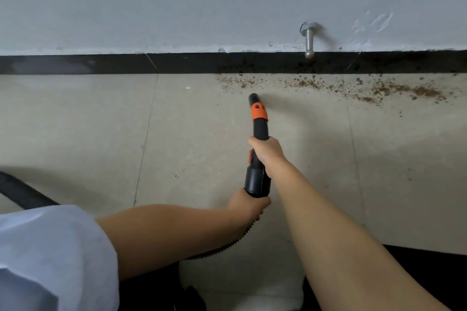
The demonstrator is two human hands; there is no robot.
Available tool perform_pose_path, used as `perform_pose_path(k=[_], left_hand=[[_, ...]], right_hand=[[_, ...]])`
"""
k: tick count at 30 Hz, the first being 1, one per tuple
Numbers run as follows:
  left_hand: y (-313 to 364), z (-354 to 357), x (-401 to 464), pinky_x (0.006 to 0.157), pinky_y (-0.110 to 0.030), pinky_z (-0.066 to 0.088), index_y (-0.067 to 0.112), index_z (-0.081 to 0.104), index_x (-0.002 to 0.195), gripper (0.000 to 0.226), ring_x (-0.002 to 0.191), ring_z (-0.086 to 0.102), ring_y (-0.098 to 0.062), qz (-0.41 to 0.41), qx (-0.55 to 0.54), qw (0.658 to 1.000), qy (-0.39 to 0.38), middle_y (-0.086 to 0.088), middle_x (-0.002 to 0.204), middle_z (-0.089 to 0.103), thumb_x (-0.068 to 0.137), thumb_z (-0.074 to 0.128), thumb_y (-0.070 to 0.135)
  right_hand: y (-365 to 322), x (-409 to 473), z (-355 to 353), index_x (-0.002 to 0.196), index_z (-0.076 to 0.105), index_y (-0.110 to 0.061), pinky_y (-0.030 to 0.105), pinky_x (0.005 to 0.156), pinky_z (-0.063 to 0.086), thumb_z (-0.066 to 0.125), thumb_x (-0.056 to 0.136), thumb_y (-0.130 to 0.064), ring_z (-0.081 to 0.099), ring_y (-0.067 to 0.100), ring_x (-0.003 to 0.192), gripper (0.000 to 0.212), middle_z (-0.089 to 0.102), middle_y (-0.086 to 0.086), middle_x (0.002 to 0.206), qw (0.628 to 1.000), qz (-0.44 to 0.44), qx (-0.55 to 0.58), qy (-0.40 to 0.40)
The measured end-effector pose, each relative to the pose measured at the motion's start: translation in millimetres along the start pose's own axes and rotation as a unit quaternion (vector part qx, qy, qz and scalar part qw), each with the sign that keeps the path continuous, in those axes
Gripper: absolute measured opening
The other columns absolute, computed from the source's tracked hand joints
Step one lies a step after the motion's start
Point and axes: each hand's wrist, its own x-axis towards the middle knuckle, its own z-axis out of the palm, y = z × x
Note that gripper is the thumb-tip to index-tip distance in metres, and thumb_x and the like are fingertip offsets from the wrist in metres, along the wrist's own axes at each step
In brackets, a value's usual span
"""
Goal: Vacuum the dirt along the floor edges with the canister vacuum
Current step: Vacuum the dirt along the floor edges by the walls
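Soft daylight — edges bowed, blurry.

No legible text, brand, number or sign anywhere in the head view. The vacuum nozzle (258, 118) carries an orange collar with two small dark cut-outs, but these are shapes, not letters. Scuffs on the wall near its right edge are marks only, nothing that reads.
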Motion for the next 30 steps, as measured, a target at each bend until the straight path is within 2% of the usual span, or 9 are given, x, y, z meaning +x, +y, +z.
perform_pose_path(k=[2, 7, 10, 18, 25, 30], left_hand=[[7, 9, 3, 0.058, -0.026, 0.047, 0.014, 0.053, 0.098, 0.02, 0.062, 0.052, -0.017, 0.004, 0.027, 0.999, -0.023, -0.004, 0.071, 0.054, 0.08, 0.061, 0.011], [26, 23, 10, 0.059, -0.024, 0.047, 0.01, 0.049, 0.106, 0.028, 0.063, 0.051, -0.014, 0.013, 0.082, 0.992, -0.096, -0.003, 0.073, 0.052, 0.082, 0.063, 0.009], [38, 22, 14, 0.057, -0.023, 0.046, 0.01, 0.05, 0.103, 0.025, 0.062, 0.05, -0.013, 0.029, 0.07, 0.992, -0.103, -0.002, 0.072, 0.052, 0.081, 0.062, 0.008], [27, -17, 3, 0.059, -0.024, 0.047, 0.011, 0.048, 0.103, 0.024, 0.063, 0.051, -0.014, -0.002, 0.009, 0.998, -0.054, -0.003, 0.075, 0.05, 0.083, 0.061, 0.008], [16, -105, -23, 0.055, -0.017, 0.048, 0.01, 0.05, 0.104, 0.026, 0.063, 0.056, -0.012, -0.083, 0.1, 0.989, -0.069, -0.005, 0.076, 0.058, 0.086, 0.066, 0.019], [17, -125, -26, 0.055, -0.019, 0.047, 0.006, 0.051, 0.105, 0.029, 0.063, 0.054, -0.013, -0.129, 0.09, 0.986, -0.055, -0.006, 0.076, 0.058, 0.085, 0.068, 0.019]], right_hand=[[2, 2, -17, 0.084, 0.047, -0.011, 0.025, 0.052, 0.045, 0.053, 0.084, -0.01, 0.048, 0.018, 0.043, 0.007, 0.053, 0.006, 0.055, 0.999, 0.003, 0.021, 0.038], [6, 7, -50, 0.076, 0.044, -0.012, 0.028, 0.05, 0.046, 0.054, 0.083, -0.009, 0.046, 0.019, 0.041, 0.013, 0.05, 0.006, 0.054, 0.986, 0.011, 0.092, 0.136], [-5, 12, -54, 0.074, 0.043, -0.011, 0.027, 0.047, 0.043, 0.054, 0.084, -0.007, 0.045, 0.019, 0.041, 0.015, 0.048, 0.007, 0.056, 0.982, 0.014, 0.119, 0.146], [-15, 12, 3, 0.085, 0.047, -0.009, 0.028, 0.051, 0.046, 0.055, 0.082, -0.008, 0.048, 0.02, 0.043, 0.009, 0.052, 0.007, 0.057, 0.998, 0.015, 0.037, 0.042], [-4, -10, 77, 0.085, 0.045, -0.011, 0.025, 0.046, 0.045, 0.055, 0.086, -0.01, 0.049, 0.018, 0.045, 0.01, 0.052, 0.006, 0.06, 0.996, 0.041, 0.079, -0.015], [-10, -14, 100, 0.084, 0.044, -0.011, 0.025, 0.05, 0.046, 0.053, 0.087, -0.011, 0.049, 0.017, 0.044, 0.009, 0.052, 0.007, 0.06, 0.995, 0.044, 0.056, -0.064]])
